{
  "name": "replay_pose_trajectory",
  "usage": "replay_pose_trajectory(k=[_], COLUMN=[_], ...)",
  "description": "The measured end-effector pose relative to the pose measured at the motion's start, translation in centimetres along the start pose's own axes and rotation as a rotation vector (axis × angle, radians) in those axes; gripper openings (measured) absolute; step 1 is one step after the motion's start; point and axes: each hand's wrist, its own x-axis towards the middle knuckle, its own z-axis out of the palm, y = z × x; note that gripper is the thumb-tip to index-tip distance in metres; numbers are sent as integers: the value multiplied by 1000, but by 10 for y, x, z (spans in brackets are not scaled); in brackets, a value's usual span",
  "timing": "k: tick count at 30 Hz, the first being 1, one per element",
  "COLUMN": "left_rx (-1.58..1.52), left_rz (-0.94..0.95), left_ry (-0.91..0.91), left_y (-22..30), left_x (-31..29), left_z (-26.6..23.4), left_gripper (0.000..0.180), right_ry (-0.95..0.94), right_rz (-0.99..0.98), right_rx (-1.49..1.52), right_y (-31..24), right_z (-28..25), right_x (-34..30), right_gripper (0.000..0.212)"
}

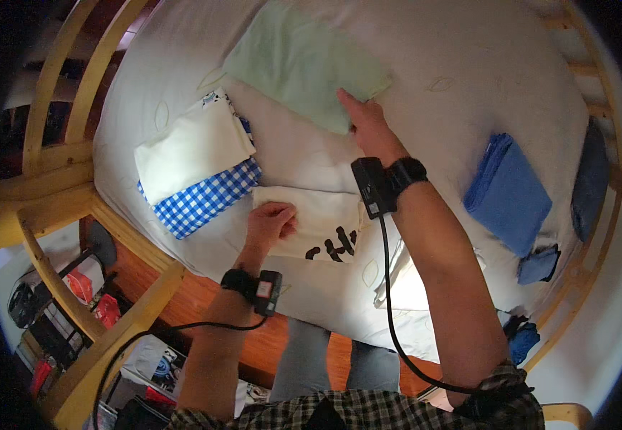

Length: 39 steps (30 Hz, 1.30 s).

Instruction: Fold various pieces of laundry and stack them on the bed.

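At the far side of the bed, my right hand [370, 127] grips the near right corner of a pale green folded cloth [304, 61], its index finger stretched along the top. My left hand [271, 223] is lower, over the left part of a white folded cloth [325, 204] with black marks. Its fingers are curled in; whether anything is between them is hidden. Left of it lies a cream folded cloth [189, 154], on top of a blue-and-white checked cloth [207, 201]. Both wrists carry a black strapped device with a cable.
The work surface is a bed with a pale sheet [440, 43]. Blue folded cloths [509, 193] lie at the right, and white folded fabric [404, 283] sits under my right forearm. A wooden bed rail [74, 93] and ladder [110, 351] stand at the left, beside cluttered bags.
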Motion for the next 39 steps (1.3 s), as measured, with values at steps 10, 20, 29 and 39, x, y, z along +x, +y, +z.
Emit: replay_pose_trajectory(k=[10,20,29,39], left_rx=[94,96,128,33], left_rz=[23,-39,-35,-127], left_ry=[21,37,60,1], left_y=[-13,4,11,-1], left_x=[10,8,4,2], left_z=[-5,6,1,12], left_gripper=[15,13,13,14], right_ry=[251,501,251,483], right_rz=[15,-98,-267,-303], right_rx=[309,357,-392,-278], right_y=[13,-27,-50,-17], right_z=[18,13,57,-33], right_x=[32,54,35,16], right_gripper=[43,43,47,62])
